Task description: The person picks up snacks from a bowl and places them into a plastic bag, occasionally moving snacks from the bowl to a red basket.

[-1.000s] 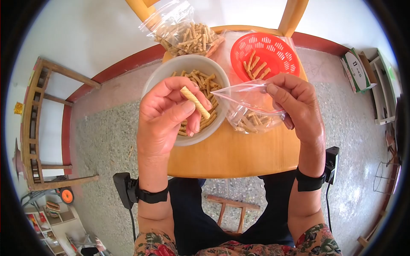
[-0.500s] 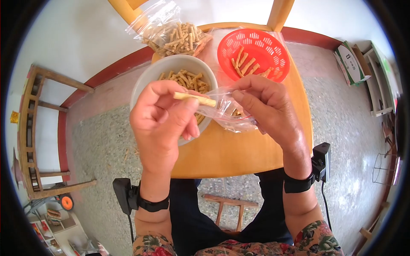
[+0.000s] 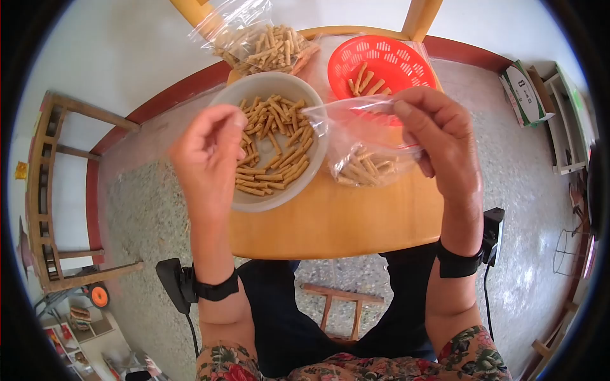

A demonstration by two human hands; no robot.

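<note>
Our right grip [image 3: 443, 138] clamps a clear, floppy plastic bag [image 3: 367, 151]; whether our left grip [image 3: 204, 151] is together, we cannot tell.

No readable text; marks [image 3: 521, 83] on green-white box [image 3: 526, 101] too small.

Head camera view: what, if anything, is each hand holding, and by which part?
The right hand holds the clear bag by its open top, at the right side; nothing shows in the left hand.
</note>
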